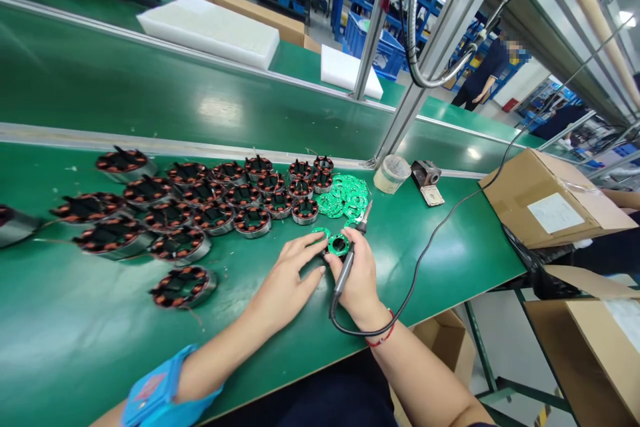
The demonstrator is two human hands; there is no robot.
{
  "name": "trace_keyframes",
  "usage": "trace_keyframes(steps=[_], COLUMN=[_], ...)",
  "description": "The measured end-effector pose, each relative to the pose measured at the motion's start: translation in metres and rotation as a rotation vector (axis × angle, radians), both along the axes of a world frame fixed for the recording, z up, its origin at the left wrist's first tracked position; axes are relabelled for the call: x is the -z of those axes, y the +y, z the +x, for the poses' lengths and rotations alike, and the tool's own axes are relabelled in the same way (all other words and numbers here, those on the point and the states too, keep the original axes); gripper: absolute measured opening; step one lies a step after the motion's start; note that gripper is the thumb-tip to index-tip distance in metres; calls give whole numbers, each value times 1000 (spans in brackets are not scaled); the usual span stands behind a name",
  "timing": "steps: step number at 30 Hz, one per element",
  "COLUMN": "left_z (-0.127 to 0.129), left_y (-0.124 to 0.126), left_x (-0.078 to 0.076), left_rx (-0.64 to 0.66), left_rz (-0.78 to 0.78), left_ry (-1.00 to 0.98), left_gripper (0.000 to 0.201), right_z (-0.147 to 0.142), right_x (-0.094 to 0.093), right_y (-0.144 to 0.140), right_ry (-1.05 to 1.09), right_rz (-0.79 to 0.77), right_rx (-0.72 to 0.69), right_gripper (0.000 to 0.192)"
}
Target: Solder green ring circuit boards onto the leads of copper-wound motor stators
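Note:
My right hand [361,275] is wrapped round a soldering iron [345,271], its tip end pointing up and away. Between my hands, a green ring-shaped circuit board [331,250] sits on a dark round part, probably a stator, mostly hidden by fingers. My right thumb and fingers reach that part's right side. My left hand [285,283] has its fingers stretched and apart, with the fingertips at the left side of the board. Just beyond lies a pile of green ring boards [345,195]. Copper-wound stators [253,221] stand in rows to the left.
A round tub [392,174] and a small metal stand [426,175] are behind the boards. The iron's black cord [425,257] loops across the right side. A metal post [417,93] rises from the bench. Cardboard boxes [555,197] stand right; a person [487,73] is in the background.

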State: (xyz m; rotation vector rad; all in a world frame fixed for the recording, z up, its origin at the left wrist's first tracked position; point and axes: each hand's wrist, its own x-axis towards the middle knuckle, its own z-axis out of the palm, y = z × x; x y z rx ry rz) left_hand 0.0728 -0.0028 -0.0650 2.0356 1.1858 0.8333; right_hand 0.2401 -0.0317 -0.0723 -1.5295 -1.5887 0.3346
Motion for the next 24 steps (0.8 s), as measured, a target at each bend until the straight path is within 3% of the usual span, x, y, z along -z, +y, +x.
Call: trace_keyframes(steps=[7, 12, 16, 24], left_z=[11, 20, 31, 39], left_y=[-10, 3, 10, 11], left_x=[9, 9, 4, -1], left_rx=[-23, 40, 43, 43], left_rz=[139, 38, 33, 36], left_ry=[147, 44, 63, 129], left_gripper=[51, 62, 45, 33], right_z=[2, -2, 3, 19], right_x=[2, 4, 2, 2], right_y=[2, 0, 5, 11], right_ry=[-1, 65, 5, -26], right_rz=[-3, 7, -40, -44], right_rx=[-2, 37, 74, -33], right_gripper=[52, 53, 54, 55])
